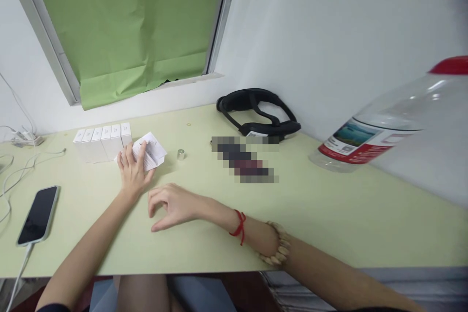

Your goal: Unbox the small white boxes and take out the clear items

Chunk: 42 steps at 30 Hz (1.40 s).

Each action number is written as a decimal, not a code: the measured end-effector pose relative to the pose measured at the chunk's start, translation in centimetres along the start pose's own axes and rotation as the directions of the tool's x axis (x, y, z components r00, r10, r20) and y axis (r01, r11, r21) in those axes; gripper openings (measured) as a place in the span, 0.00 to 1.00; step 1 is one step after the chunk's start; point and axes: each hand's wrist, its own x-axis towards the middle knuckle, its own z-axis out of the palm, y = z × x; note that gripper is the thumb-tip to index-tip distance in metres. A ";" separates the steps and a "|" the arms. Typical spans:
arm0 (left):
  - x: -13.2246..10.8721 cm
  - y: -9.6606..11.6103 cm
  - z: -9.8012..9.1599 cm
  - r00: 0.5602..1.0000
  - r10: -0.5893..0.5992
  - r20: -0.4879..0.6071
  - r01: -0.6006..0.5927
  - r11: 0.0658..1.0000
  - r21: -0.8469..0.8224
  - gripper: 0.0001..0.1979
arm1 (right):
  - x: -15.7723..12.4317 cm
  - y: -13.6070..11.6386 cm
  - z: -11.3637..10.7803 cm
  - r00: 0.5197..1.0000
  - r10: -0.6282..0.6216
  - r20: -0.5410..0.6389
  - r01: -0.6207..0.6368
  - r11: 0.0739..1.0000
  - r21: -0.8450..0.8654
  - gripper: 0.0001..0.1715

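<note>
White cables trail from a power strip [32, 140] at the far left of a pale green table [329, 229], where a phone [38, 214] lies plugged into a charging cable [28, 252]. Six small white boxes [100, 148] stand in a tight row below a green window covering [139, 24], closed, their contents hidden, crowding the left hand [132, 170]. That hand's fingers are spread over a white printed piece [155, 148], folded paper or an opened carton; whether they grip it cannot be told. At center, the right hand [175, 203] hovers nearer the table's front edge, fingers curled and parted from the thumb, holding nothing. A small silvery cylinder [181, 154] sits beyond it, just right of the printed piece and apart from both hands. Farther right, pixelation masks a dark and reddish object [243, 160] before a black headset [274, 129]; a clear red-capped bottle [360, 141] stands near the wall.
</note>
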 end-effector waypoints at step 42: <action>0.0 0.0 -0.3 0.980 0.192 -0.048 -0.190 0.981 0.045 0.33 | -0.9 9.8 -4.5 0.717 0.434 -0.546 -0.636 0.727 -0.258 0.14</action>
